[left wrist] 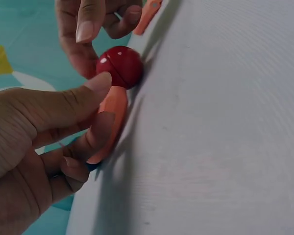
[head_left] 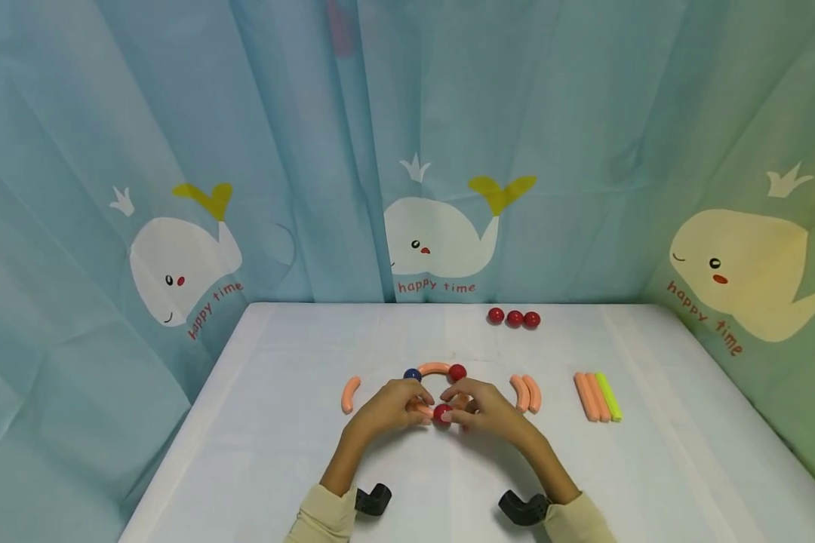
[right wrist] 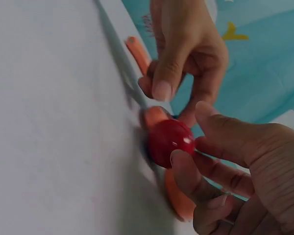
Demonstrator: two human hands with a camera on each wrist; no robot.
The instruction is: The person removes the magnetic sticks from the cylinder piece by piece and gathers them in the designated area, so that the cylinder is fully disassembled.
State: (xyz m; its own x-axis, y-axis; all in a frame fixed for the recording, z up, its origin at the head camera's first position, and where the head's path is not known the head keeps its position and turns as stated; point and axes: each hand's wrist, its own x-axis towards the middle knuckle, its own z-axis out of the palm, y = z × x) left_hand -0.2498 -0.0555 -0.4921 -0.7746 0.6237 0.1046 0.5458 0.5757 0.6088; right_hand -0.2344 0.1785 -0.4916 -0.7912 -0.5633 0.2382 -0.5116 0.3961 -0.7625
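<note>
From the head view, the small ring being worked lies mid-bench (head_left: 278, 467). Round that ring, a blue ball (head_left: 412, 373) sits at 10 o'clock, an orange arc (head_left: 435, 368) at 12, a second red ball (head_left: 458, 372) at 2, and the red ball in hand (head_left: 441, 414) near 5. The hands are close together: the left hand (head_left: 389, 405) pinches a curved orange rod (left wrist: 118, 102), the right hand (head_left: 487, 411) holds the red ball. Out from the ring, a loose curved rod (head_left: 350, 395) lies at 9 o'clock, a curved pair (head_left: 526, 394) at 3, and three red balls (head_left: 515, 319) at 1. "happy time" reads beneath each printed whale on the curtain (head_left: 312, 113), at 10, 12 and 2 o'clock.

In the left wrist view, the rod runs from the ball towards 6 o'clock, thumb and finger along it. It looks light and stiff, probably plastic; mid-length seems the best hold, leaving its ends free.

In the right wrist view, rod pieces show at the ball's 11 and 6 o'clock. The ball's gloss suggests something hard, rather slippery and quick to roll, best pinched across its widest part; the joints, more than the pieces, seem fragile. No brand is readable on any piece.
</note>
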